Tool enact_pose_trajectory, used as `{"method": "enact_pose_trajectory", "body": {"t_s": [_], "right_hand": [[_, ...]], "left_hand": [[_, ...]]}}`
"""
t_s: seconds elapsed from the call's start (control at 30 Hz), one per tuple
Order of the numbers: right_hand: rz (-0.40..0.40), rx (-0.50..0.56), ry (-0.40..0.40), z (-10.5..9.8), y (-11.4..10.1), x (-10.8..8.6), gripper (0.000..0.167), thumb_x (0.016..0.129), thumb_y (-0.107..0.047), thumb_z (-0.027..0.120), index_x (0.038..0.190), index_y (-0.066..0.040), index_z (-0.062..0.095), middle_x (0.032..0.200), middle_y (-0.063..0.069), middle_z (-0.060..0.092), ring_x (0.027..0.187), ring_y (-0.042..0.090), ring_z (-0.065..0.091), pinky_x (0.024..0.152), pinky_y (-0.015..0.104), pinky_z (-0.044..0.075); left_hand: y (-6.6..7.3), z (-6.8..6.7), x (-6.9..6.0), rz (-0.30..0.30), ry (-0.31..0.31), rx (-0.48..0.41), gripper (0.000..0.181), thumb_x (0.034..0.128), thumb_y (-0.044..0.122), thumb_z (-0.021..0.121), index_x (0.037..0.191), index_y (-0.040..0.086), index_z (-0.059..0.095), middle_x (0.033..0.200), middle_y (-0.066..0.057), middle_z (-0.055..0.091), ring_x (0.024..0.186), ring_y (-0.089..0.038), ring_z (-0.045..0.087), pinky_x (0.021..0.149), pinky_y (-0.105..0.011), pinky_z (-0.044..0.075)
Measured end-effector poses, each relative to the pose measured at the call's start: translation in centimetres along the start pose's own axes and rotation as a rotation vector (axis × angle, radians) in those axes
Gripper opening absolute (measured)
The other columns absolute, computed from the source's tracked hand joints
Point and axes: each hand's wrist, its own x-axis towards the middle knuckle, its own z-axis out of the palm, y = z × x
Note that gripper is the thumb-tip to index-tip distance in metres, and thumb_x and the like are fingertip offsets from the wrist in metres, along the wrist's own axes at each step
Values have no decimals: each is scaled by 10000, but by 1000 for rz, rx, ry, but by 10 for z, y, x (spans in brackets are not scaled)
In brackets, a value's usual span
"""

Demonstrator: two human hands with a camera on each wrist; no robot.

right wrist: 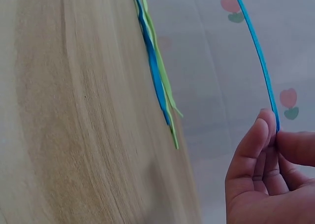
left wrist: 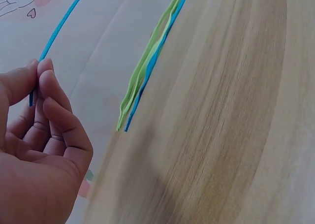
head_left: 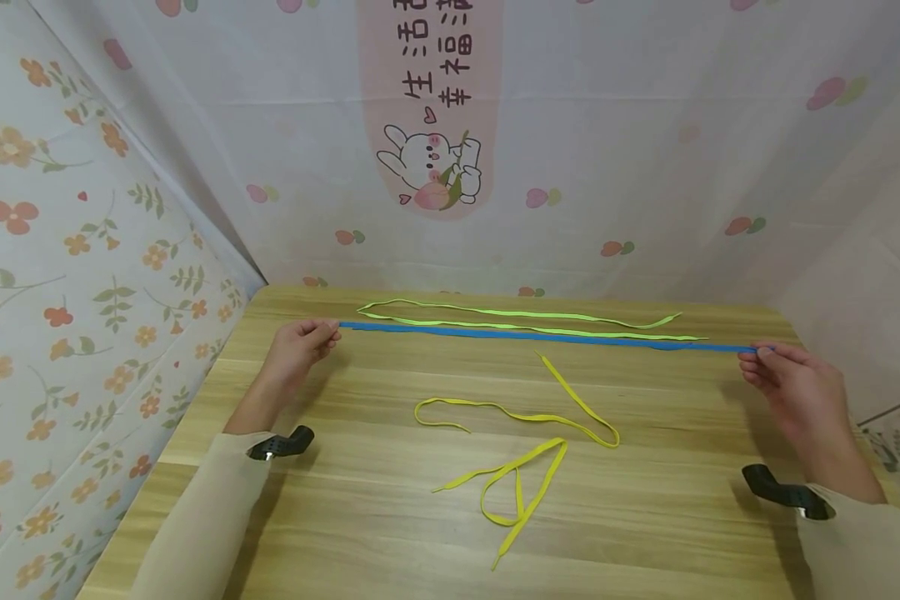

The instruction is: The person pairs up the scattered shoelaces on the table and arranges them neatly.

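My left hand (head_left: 305,346) pinches one end of a blue shoelace (head_left: 570,337) between thumb and fingertips; a short tip pokes out below the grip in the left wrist view. At the other end, my right hand (head_left: 798,383) pinches the same lace. It stretches nearly straight between the hands, raised above the table. Beneath it a second blue shoelace (left wrist: 149,66) lies on the table, mostly covered by the held one in the head view. Against that lies a light green shoelace (head_left: 525,314), doubled back in a long loop near the far edge.
Two yellow shoelaces lie on the wooden table (head_left: 330,517): a curved yellow lace (head_left: 570,392) in the middle and a looped yellow lace (head_left: 540,500) nearer me. A printed cloth (head_left: 607,167) hangs behind the far edge, a flowered cloth (head_left: 67,333) at the left.
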Motion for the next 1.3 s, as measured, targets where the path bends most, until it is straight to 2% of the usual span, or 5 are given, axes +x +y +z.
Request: {"method": "enact_pose_trajectory", "body": {"t_s": [0.17, 0.3, 0.43, 0.8, 1.3], "right_hand": [[6, -27, 17, -2, 0, 4, 293, 1114, 54, 558, 993, 20, 823, 915, 116, 809, 806, 178, 802, 731, 265, 641], [32, -22, 10, -4, -2, 8, 294, 1114, 43, 560, 986, 18, 824, 919, 113, 803, 809, 186, 795, 735, 275, 643], [60, -46, -19, -6, -2, 14, 319, 1117, 45, 548, 970, 2, 828, 913, 109, 804, 812, 183, 797, 738, 274, 643], [72, -157, -54, -7, 6, 25, 411, 1131, 72, 500, 913, -56, 824, 863, 76, 808, 781, 140, 798, 729, 241, 633], [128, -356, 5, 3, 22, 39, 432, 1139, 2, 536, 861, -170, 819, 852, 5, 797, 771, 91, 776, 714, 224, 625]], "left_hand": [[-2, 0, 3, 2, 9, 47, 177, 1139, 151, 643, 1081, 18, 745, 946, 45, 728, 914, -97, 664, 893, -243, 571], [-4, -1, 6, -8, 1, 162, 365, 1140, 196, 651, 1307, -128, 670, 1026, 26, 743, 997, -142, 690, 930, -261, 571], [-6, -1, 13, -27, -7, 257, 457, 1138, 231, 660, 1399, -144, 643, 1134, -44, 761, 1030, -123, 703, 960, -245, 566], [-9, -1, 24, -38, 16, 335, 426, 1131, 240, 669, 1317, -143, 696, 977, 62, 760, 946, -69, 676, 891, -202, 561], [-12, 6, 32, -32, 58, 582, 339, 1102, 266, 675, 1170, -38, 810, 1136, -119, 803, 1085, -229, 656, 939, -304, 507]]}}
